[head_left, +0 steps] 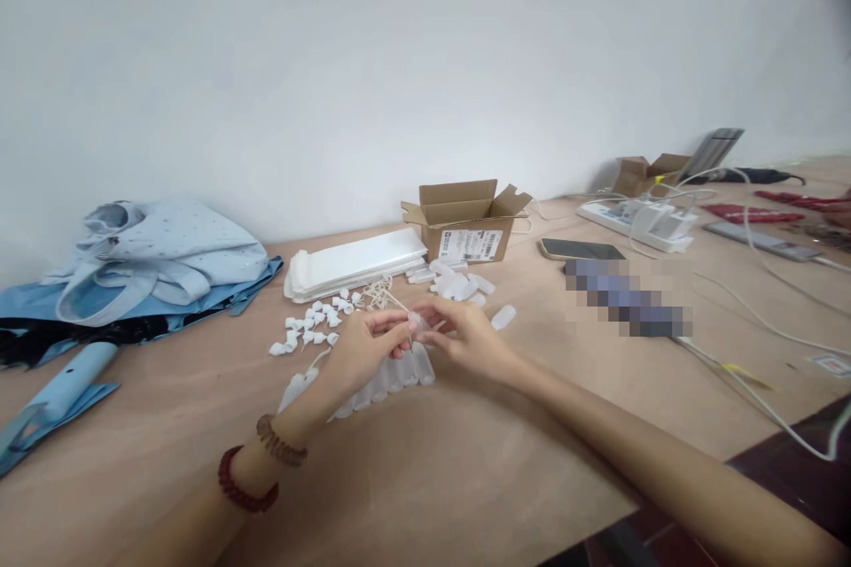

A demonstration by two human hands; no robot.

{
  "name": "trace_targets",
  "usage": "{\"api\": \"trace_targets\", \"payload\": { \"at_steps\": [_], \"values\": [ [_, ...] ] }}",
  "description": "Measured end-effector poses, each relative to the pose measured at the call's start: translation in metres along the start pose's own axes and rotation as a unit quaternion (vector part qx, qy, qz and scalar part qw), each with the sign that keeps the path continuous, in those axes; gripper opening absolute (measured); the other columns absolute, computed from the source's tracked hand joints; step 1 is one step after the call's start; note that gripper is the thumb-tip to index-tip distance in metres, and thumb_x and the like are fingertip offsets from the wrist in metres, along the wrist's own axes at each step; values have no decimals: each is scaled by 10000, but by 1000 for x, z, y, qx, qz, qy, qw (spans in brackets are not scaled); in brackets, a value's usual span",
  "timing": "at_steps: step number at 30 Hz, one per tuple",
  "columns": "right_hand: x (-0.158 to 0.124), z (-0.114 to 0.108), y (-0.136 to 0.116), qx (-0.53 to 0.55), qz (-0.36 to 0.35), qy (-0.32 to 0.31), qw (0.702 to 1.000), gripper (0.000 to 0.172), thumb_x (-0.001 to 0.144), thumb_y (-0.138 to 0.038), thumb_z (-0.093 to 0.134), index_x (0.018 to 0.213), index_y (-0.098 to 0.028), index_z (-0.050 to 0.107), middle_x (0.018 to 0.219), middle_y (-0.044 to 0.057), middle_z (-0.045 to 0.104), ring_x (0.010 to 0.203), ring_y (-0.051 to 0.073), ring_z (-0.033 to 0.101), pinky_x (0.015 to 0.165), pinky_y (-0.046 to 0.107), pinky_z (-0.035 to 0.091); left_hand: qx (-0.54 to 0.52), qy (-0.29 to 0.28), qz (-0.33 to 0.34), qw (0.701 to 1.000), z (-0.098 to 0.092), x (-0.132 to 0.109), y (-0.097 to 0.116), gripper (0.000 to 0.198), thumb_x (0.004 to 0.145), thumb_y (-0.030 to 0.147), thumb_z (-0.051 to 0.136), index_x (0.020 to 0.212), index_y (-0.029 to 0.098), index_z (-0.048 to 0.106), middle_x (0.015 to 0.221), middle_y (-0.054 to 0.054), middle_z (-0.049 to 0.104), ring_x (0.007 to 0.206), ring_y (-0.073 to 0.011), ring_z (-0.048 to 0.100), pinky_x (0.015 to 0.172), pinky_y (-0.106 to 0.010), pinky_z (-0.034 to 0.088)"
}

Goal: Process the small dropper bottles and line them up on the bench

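Note:
In front of me my left hand (369,345) and my right hand (462,332) meet with fingers closed. A small translucent plastic tube (418,322) is pinched in my right fingertips. Close against it, my left thumb and forefinger pinch what looks like a thin white cord (397,302); its end is partly hidden. Below the hands lies a row of similar translucent tubes (420,365), partly covered by my left hand. Several small white caps (312,316) are scattered left of the hands, and more loose tubes (457,283) lie just behind.
A stack of white flat packets (359,259) and an open cardboard box (471,235) stand behind. Light blue cloth (173,248) lies left. At right are a phone (580,249), a power strip (638,226) with cables, and a blurred-out item (625,297). Another person's hand shows far right.

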State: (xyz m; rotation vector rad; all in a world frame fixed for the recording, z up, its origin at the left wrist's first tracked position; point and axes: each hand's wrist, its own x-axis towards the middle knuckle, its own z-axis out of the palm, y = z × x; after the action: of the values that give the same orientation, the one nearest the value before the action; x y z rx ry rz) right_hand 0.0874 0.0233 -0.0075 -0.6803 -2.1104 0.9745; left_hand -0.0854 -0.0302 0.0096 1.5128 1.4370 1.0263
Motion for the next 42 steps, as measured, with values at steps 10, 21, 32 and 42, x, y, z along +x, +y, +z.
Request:
{"api": "trace_targets", "payload": {
  "at_steps": [10, 21, 32, 42],
  "values": [
    [11, -7, 10, 316, 190, -45, 928, 227, 721, -209, 675, 931, -164, 602, 807, 40, 675, 779, 180, 657, 761, 332, 510, 317, 104, 295, 895, 7, -3, -7, 351, 812, 268, 621, 1145, 200, 535, 1174, -92, 536, 1129, -248, 479, 944, -410, 406],
    [9, -12, 0, 350, 233, -74, 904, 275, 697, -292, 730, 903, -146, 621, 790, 32, 672, 757, 151, 652, 772, 314, 531, 333, 81, 328, 880, 7, -7, -11, 351, 803, 320, 648, 1119, 197, 555, 1146, -92, 596, 1078, -266, 495, 948, -440, 381],
    [7, -33, -8, -12, 124, -137, 983, 151, 772, -221, 541, 752, -142, 668, 532, -26, 558, 483, 96, 512, 478, 207, 369, 335, 50, 312, 887, 15, -13, 2, 392, 735, 341, 712, 1064, 176, 577, 1068, -72, 621, 1000, -259, 458, 876, -393, 390],
    [8, -26, 4, 5, 187, -205, 961, 99, 712, -181, 520, 652, -141, 587, 566, 0, 611, 440, 96, 557, 377, 171, 360, 306, 3, 174, 936, 19, -14, -9, 355, 718, 349, 683, 1007, 202, 536, 973, -64, 507, 966, -260, 460, 820, -398, 412]
  ]
}}
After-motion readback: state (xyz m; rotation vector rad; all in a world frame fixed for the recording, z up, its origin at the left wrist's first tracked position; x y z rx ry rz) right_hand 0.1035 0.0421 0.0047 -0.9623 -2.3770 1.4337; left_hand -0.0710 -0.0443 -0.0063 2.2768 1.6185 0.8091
